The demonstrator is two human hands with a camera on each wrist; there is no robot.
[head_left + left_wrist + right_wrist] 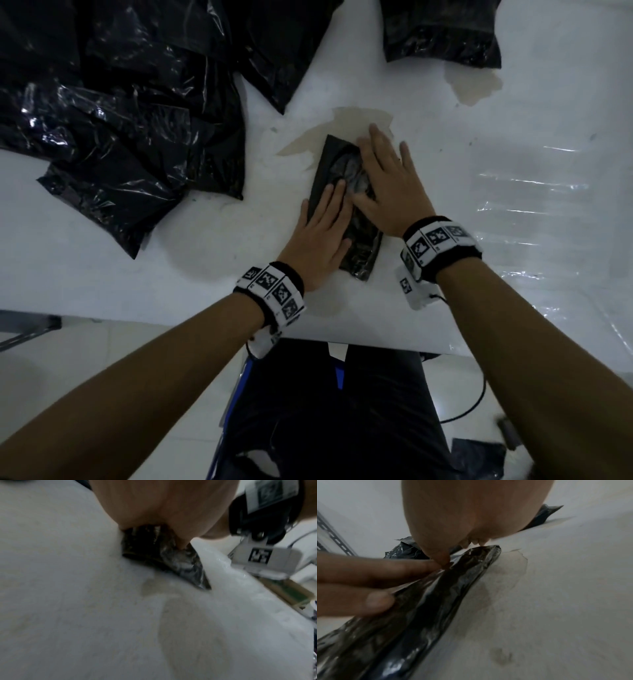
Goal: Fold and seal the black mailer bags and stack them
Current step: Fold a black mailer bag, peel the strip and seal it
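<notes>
A folded black mailer bag (346, 178) lies as a narrow strip on the white table (171, 274), running from near to far. My left hand (322, 236) lies flat on its near half with straight fingers. My right hand (383, 171) presses flat on its far half, fingers spread. In the right wrist view the glossy folded bag (423, 608) runs beneath my palm, and my left hand's fingers (368, 574) rest on it from the left. The left wrist view shows the bag's near end (171, 558) sticking out under my palm.
A heap of loose black mailer bags (113, 113) covers the table's far left. Another black bag (442, 31) lies at the far right. Brownish stains (476, 85) mark the table. Clear plastic film (534, 192) lies at the right. The table's front edge (376, 346) is near my lap.
</notes>
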